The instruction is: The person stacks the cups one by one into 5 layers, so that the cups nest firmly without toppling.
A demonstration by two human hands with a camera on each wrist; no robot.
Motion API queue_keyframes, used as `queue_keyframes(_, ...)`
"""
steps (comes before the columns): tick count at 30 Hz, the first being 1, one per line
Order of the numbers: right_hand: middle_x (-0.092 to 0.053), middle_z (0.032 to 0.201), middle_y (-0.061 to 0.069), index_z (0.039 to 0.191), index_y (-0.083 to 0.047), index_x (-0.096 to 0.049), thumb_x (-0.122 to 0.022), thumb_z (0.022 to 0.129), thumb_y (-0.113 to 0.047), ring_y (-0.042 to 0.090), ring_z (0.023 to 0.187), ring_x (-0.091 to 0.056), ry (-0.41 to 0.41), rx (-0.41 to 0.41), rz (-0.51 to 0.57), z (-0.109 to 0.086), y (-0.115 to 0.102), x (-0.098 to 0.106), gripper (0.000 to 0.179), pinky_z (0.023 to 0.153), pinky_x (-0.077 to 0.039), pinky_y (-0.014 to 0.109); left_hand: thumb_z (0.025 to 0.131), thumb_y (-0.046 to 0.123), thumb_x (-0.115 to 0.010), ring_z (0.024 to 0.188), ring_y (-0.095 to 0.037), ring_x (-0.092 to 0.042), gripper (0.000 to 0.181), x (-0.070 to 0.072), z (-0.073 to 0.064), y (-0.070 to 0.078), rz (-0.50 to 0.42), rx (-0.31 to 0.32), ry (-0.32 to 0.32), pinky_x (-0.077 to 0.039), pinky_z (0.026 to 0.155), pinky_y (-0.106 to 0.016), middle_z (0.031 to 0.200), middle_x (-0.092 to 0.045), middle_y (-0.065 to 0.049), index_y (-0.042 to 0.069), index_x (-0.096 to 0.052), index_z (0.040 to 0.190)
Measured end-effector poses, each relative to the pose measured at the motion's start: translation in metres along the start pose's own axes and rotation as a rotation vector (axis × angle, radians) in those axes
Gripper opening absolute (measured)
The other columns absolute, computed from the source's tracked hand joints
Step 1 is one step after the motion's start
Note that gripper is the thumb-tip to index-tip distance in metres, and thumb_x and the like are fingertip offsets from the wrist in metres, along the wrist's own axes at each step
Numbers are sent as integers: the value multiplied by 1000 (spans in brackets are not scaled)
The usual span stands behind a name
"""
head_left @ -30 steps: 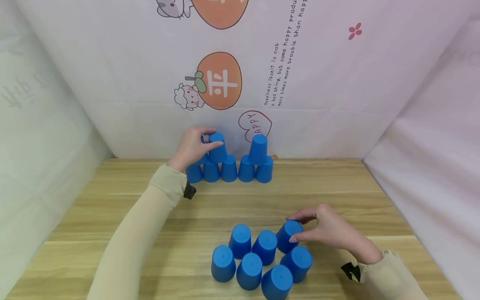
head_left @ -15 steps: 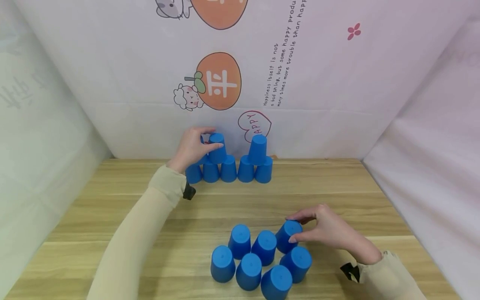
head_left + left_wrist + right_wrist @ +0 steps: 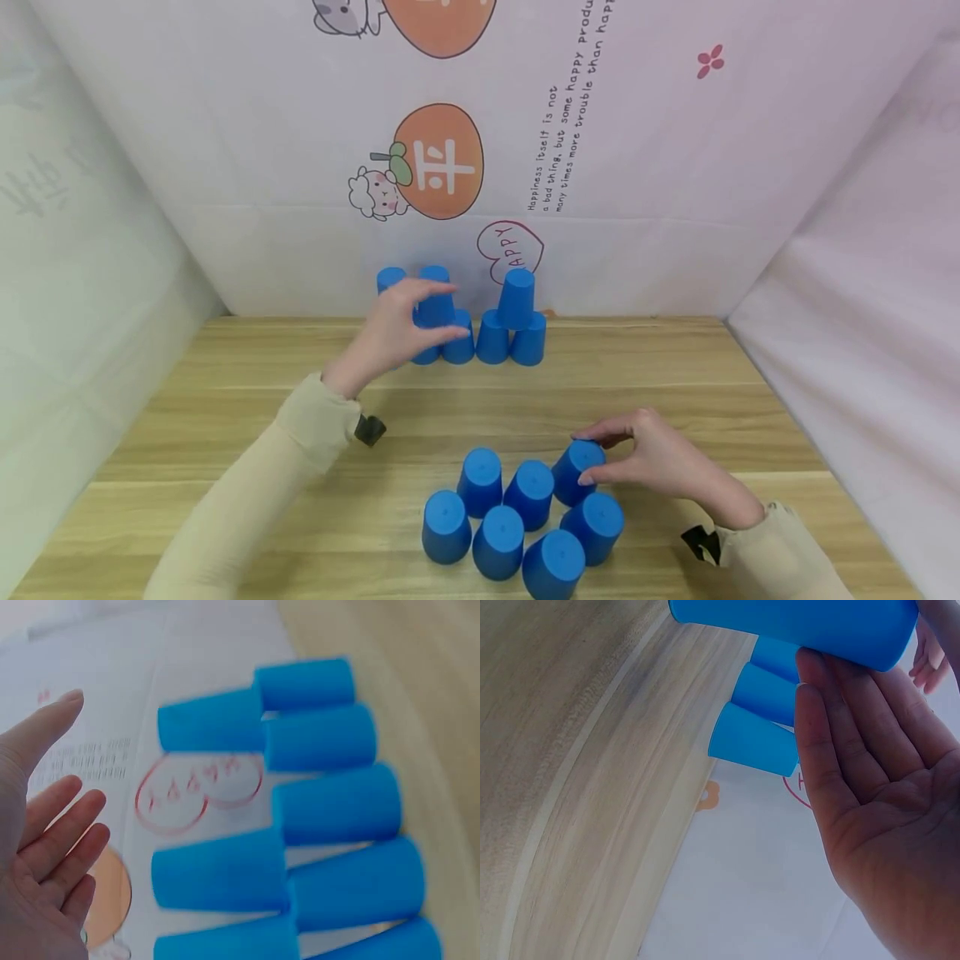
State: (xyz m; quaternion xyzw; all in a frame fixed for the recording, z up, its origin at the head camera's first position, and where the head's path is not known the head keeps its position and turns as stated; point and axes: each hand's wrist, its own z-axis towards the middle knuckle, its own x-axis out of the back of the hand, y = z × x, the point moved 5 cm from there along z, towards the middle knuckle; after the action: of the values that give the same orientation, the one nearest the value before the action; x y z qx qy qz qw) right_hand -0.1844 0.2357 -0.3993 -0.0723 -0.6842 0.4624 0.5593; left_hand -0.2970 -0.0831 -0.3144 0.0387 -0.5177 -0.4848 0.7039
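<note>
We seem mid-stacking: left hand (image 3: 397, 323) loosely spread, empty, stack (image 3: 517, 300) just beyond it; right hand (image 3: 662, 458) pinches a cup (image 3: 573, 473), probably needing a lift next.

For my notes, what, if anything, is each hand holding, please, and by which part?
The right hand grips a blue tapered plastic cup by its upper sides; the left hand holds nothing.

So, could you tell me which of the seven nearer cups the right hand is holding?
The rightmost cup in that group's back row: the right hand pinches it, while neither hand touches the others.
</note>
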Motion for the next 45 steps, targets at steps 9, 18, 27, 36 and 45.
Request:
queue_keyframes(9, -74, 110, -6, 119, -6, -75, -84, 82, -46, 9, 95, -70, -7, -17, 5, -1, 0, 0, 55, 83, -59, 45, 83, 35, -87, 125, -18, -57, 59, -38, -46, 14, -131, 1, -163, -49, 102, -48, 132, -65, 2, 15, -67, 134)
queue_keyframes(18, -75, 109, -7, 119, -6, -76, -84, 82, -47, 10, 94, -69, -4, -21, -5, -1, 1, 0, 55, 82, -59, 44, 79, 47, -87, 126, -11, -56, 69, -69, -84, 17, -253, 9, -333, -48, 104, -48, 134, -64, 8, 16, -65, 136)
queue_keyframes(27, -75, 108, -7, 120, -7, -75, -83, 83, -48, 10, 94, -69, -4, -22, -19, -2, 1, 0, 56, 81, -60, 42, 78, 43, -90, 122, -9, -58, 64, -86, -96, 17, -349, 31, -430, -45, 105, -52, 131, -67, 0, 19, -67, 133)
queue_keyframes(36, -75, 107, -7, 119, -6, -76, -83, 83, -45, 9, 92, -69, -6, -10, -27, -1, -2, 0, 54, 79, -60, 43, 80, 39, -89, 109, -5, -64, 52, -95, -104, 18, -428, 15, -482, -50, 100, -50, 115, -71, 12, 18, -72, 126)
queue_keyframes(45, -74, 113, -3, 120, -7, -75, -84, 83, -46, 9, 95, -70, -55, 3, -37, 4, -8, 1, 54, 83, -59, 44, 81, 40, -88, 106, -5, -65, 50, -97, -108, 16, -431, 48, -472, -51, 98, -40, 111, -71, 17, 19, -72, 124)
